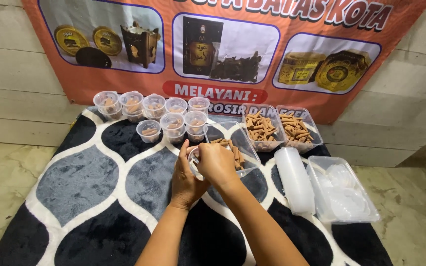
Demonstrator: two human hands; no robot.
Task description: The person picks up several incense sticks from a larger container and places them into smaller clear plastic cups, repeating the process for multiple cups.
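Left hand [186,180] cupped small clear cup [193,160] over rug [89,182]; right hand [216,164] closed at cup rim, contents hidden. Nine filled cups [151,111] stood behind. Cones left: near tray [236,150] almost spent, two far trays [282,129] full. Stack of empty cups [294,180] unused.

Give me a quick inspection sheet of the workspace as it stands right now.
Surface: patterned rug, black, grey and white, on a stone floor.
Job's things: left hand holds a small clear cup; right hand is over it. Clear tray of brown cones just behind.
Clutter: filled lidded cups at the rear left; two fuller cone trays; stack of empty cups lying on its side; tub of lids.
Hands: both bare, closed around the cup.
Cables: nothing seen.
Surroundings: orange banner on a pale wall.
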